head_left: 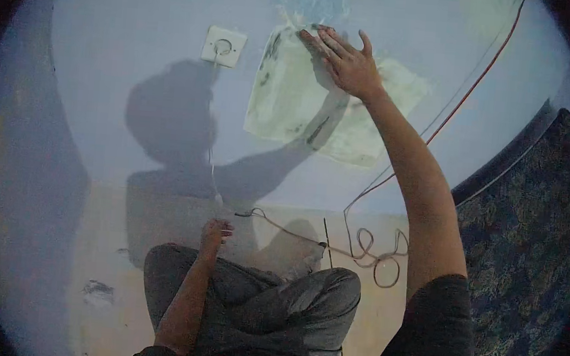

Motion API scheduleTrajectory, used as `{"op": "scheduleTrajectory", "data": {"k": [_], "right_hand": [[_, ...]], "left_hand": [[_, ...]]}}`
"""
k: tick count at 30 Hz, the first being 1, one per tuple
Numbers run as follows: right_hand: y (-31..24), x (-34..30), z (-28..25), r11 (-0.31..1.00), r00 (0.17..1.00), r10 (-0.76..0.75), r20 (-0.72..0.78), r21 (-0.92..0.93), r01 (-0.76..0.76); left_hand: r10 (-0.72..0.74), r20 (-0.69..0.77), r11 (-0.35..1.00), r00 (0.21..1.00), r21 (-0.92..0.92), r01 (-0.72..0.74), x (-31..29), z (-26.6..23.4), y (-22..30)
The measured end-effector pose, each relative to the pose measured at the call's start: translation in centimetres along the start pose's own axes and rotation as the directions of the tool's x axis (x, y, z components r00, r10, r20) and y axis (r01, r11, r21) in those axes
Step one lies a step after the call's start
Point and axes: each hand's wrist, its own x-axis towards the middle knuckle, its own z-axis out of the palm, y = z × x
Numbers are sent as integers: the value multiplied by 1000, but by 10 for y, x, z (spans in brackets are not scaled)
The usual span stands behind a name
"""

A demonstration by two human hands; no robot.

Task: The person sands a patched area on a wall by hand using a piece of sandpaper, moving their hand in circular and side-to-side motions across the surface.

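My right hand (354, 66) is stretched up to the pale blue wall (178, 9). Its fingers lie extended over the top of a pale yellow-green patch (290, 111) with dark smudges, the thumb spread away; what may be under the palm is hidden. Low by my left knee, my left hand (215, 236) has its fingers curled, and I cannot make out what is in them. Just above it hangs the white end of a thin cord (218, 198), which runs down from a white wall socket (224, 46).
A thin brown cable (294, 232) lies looped on the floor ahead of my crossed legs (254, 309). A red cable (469, 92) runs up the wall. At the right stands a dark patterned padded piece (520, 257). My shadow falls across wall and patch.
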Motion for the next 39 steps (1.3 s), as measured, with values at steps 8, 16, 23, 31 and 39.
{"op": "scheduleTrajectory", "data": {"k": [8, 16, 23, 31, 39], "right_hand": [[74, 76, -73, 977, 984, -106, -142, -201, 76], [85, 150, -37, 990, 973, 136, -187, 57, -128], [-19, 144, 8, 925, 869, 333, -367, 308, -224], [-30, 76, 16, 981, 978, 36, -204, 196, 5], [-21, 48, -8, 969, 988, -142, 65, 213, 125]], "left_hand": [[64, 64, 998, 996, -26, -63, -16, 7, 18], [1, 49, 1000, 999, -29, 0, -30, 16, 44], [-2, 49, 999, 999, -54, 5, -22, 14, 31], [34, 44, 998, 998, -56, -31, -17, 11, 22], [70, 15, 997, 997, -30, -69, -13, 6, 21]]}}
